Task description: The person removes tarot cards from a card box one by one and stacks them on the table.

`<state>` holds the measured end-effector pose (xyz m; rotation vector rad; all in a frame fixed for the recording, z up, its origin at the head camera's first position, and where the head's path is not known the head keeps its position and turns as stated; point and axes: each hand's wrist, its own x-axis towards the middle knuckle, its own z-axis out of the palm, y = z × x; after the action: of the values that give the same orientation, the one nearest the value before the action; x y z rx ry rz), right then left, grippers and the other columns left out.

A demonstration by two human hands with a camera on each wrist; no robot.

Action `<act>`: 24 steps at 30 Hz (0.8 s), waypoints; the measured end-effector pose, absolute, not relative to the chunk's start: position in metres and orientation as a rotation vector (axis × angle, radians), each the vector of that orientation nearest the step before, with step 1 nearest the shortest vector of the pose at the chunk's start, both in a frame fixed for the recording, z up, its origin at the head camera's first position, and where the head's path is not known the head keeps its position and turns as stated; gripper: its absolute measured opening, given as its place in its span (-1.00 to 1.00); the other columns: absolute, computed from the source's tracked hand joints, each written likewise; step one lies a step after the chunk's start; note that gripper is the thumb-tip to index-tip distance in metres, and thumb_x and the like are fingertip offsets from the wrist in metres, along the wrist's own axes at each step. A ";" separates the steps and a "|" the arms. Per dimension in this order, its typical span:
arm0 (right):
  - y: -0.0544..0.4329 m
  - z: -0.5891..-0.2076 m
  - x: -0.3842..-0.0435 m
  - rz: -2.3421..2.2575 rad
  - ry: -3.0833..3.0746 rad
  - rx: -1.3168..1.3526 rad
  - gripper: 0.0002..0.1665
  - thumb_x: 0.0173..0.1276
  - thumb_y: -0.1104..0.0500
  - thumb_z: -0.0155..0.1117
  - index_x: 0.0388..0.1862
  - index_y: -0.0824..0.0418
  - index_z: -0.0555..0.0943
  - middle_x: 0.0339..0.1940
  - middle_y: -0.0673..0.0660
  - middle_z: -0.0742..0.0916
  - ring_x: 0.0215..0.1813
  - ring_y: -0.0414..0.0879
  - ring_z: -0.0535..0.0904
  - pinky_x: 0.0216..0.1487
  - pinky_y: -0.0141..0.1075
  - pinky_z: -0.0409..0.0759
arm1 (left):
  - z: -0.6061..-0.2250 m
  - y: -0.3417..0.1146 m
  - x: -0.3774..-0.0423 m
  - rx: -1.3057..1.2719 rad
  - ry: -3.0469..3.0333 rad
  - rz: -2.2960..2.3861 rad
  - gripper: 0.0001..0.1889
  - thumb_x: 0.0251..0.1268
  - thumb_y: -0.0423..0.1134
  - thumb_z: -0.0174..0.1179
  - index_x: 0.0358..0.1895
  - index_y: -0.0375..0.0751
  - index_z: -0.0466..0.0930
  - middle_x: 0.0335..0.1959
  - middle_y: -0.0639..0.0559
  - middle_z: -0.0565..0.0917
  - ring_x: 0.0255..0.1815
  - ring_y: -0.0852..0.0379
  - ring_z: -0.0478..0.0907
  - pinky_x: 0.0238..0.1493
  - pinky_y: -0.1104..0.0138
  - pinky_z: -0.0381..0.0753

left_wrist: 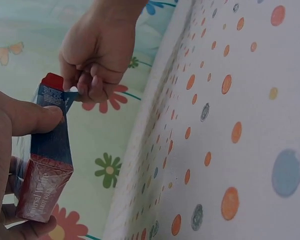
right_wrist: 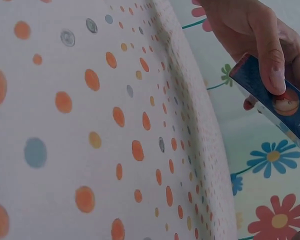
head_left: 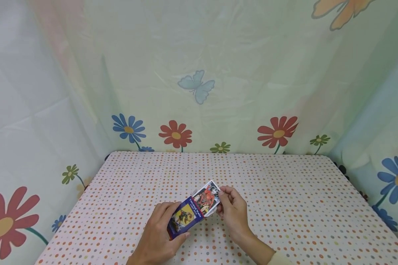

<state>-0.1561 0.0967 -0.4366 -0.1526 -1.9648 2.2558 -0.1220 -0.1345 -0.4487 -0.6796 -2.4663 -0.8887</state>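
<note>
A dark blue tarot deck box (head_left: 185, 218), lettered "Universal Waite", is tilted above the table in the head view. My left hand (head_left: 160, 232) grips its lower part, the thumb lying along one side. From the box's upper end sticks out a white-bordered tarot card (head_left: 207, 198) with a red and black picture. My right hand (head_left: 234, 213) pinches this card's right edge between thumb and fingers. In the left wrist view a red end flap (left_wrist: 52, 81) stands out from the box, beside the right hand's curled fingers. How many cards are inside stays hidden.
A table with a dotted cloth (head_left: 136, 184) spreads beneath both hands. Behind it and at both sides hangs a curtain (head_left: 238, 92) printed with flowers and butterflies.
</note>
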 end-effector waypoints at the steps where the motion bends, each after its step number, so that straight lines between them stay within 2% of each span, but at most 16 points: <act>1: 0.098 -0.437 -0.157 2.249 -1.961 -0.157 -0.74 0.60 0.29 -0.01 0.16 0.34 0.47 -0.35 0.15 0.56 -0.44 -0.18 0.47 -0.49 -0.44 0.48 | -0.449 -0.134 -0.122 -0.680 -2.468 -0.893 -0.18 -0.10 0.00 0.62 0.32 -0.12 0.54 0.14 0.20 0.52 0.04 0.32 0.40 -0.06 0.32 0.55; 13: 0.111 -0.445 -0.169 2.242 -1.944 -0.210 -0.73 0.64 0.23 -0.05 0.17 0.34 0.46 -0.32 0.12 0.55 -0.42 -0.19 0.47 -0.44 -0.36 0.55 | -0.448 -0.135 -0.122 -0.658 -2.510 -0.913 -0.17 -0.10 0.02 0.61 0.33 -0.11 0.54 0.14 0.23 0.52 0.03 0.34 0.40 -0.05 0.30 0.55; 24: 0.115 -0.455 -0.181 2.188 -1.972 -0.251 -0.71 0.64 0.27 -0.05 0.18 0.34 0.51 -0.34 0.14 0.53 -0.43 -0.17 0.44 -0.48 -0.40 0.48 | -0.447 -0.135 -0.122 -0.641 -2.532 -0.892 -0.17 -0.10 0.03 0.61 0.33 -0.13 0.54 0.14 0.22 0.53 0.05 0.35 0.39 -0.04 0.32 0.57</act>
<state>-0.1813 0.1153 -0.4550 -0.2511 -1.9723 2.1879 -0.1216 -0.1354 -0.4471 -0.6414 -2.5318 -0.8918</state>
